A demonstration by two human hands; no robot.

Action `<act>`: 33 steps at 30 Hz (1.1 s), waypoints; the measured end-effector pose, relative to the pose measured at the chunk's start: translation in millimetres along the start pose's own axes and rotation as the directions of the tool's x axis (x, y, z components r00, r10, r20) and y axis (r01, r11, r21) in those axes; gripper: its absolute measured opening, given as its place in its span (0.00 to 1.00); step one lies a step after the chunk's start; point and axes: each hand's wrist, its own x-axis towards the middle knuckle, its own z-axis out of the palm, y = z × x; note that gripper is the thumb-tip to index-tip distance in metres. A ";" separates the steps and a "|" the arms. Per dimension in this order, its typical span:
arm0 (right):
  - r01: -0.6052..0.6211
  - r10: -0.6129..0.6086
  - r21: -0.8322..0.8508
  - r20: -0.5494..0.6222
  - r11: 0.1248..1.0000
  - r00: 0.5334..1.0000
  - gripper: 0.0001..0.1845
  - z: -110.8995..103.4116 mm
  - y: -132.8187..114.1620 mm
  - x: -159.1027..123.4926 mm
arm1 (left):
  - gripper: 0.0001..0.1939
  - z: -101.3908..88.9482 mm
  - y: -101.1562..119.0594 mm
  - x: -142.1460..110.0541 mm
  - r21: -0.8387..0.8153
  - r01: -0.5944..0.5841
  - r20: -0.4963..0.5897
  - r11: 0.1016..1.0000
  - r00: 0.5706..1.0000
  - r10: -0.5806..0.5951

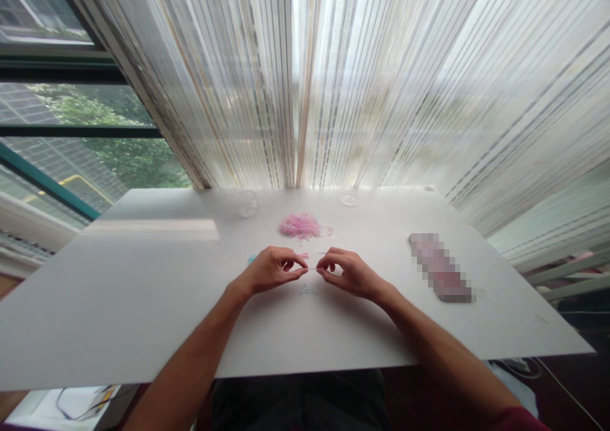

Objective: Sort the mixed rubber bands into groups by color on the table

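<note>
My left hand (276,269) and my right hand (347,273) face each other above the middle of the white table. Each pinches one end of a thin pale strip (312,268), which spans the short gap between the fingertips. Its exact kind is too small to make out. Below the fingertips a few pale, clear loops (307,290) lie on the tabletop. Just beyond the hands are small pink pieces (302,255), partly covered by my fingers. Farther back sits a loose heap of thin pink and clear strips (301,225). Something light blue (252,259) peeks out behind my left hand.
On the white table (143,304), a clear round container (248,203) stands at the back left. A clear round lid (349,199) lies at the back right. A blurred-out flat, long object (442,269) rests to the right. Striped curtains (295,81) hang along the far edge.
</note>
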 end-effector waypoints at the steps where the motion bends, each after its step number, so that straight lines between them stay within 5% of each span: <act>1: 0.000 0.000 0.000 -0.001 1.000 1.000 0.04 0.0 0.3 0.2 | 0.10 0.2 -0.4 -0.2 0.006 0.000 -0.002 1.000 1.000 0.000; 10: -0.146 0.120 -0.210 -0.131 0.967 0.984 0.04 -15.3 25.4 -2.1 | 0.11 0.2 1.5 -1.2 0.094 0.085 0.116 0.992 0.989 -0.096; 33: -0.210 0.211 -0.416 -0.046 0.885 0.977 0.06 -7.0 23.9 6.1 | 0.11 3.2 6.1 -0.5 0.180 0.130 0.193 0.975 0.967 -0.164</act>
